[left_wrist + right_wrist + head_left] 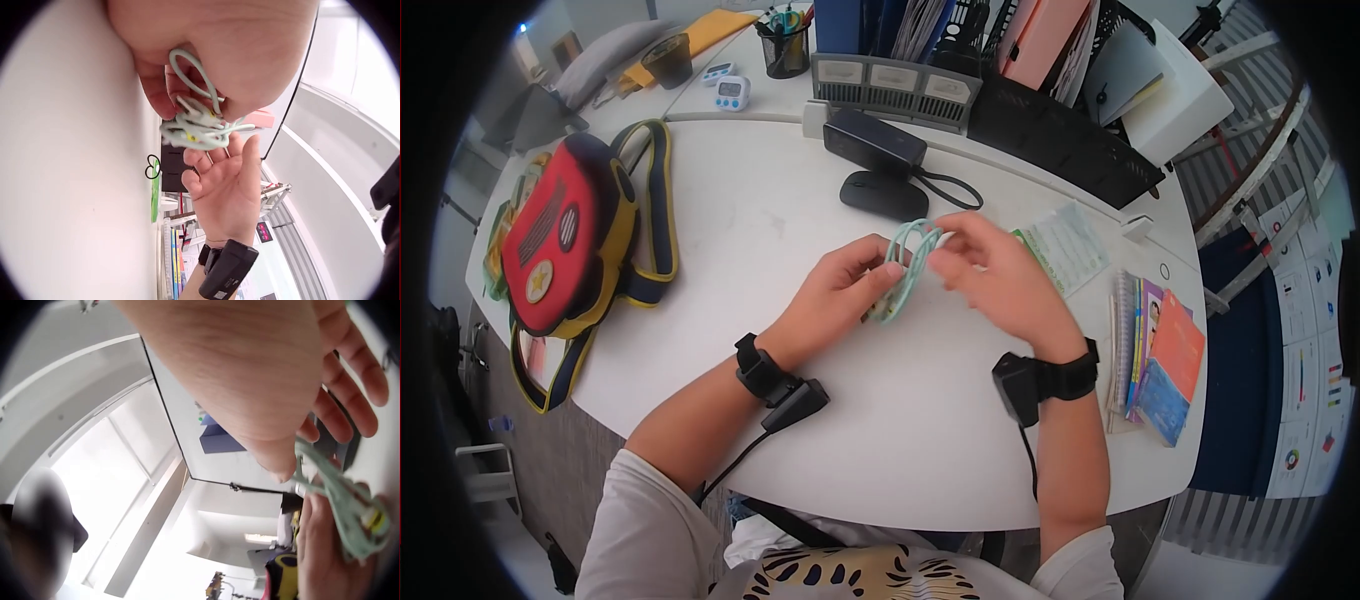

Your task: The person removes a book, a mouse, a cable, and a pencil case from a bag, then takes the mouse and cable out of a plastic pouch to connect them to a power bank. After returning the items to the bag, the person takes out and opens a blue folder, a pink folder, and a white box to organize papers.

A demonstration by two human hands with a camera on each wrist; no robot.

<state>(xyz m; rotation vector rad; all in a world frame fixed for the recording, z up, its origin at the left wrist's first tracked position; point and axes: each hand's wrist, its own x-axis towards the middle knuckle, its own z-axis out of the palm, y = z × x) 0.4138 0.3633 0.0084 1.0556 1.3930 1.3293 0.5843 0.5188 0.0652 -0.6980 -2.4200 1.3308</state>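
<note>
A pale mint-green cable [916, 262], looped into a coil, is held between the thumb and fingers of my left hand [838, 293] above the white table. Plug ends with small yellow marks show on the coil [199, 132] in the left wrist view. My right hand [998, 275] is just to the right of the loops, its fingers relaxed and spread. In the left wrist view the palm of that right hand [225, 181] faces the coil. The right wrist view has its thumb tip right at the edge of the cable [340, 500].
Beyond the hands lie a black mouse [884, 194] and a black case [874, 140] with a strap. A red and yellow backpack [570, 240] sits at the left. Books [1165, 360] and a green-white packet [1065, 248] are at the right; file holders [895, 85] stand behind.
</note>
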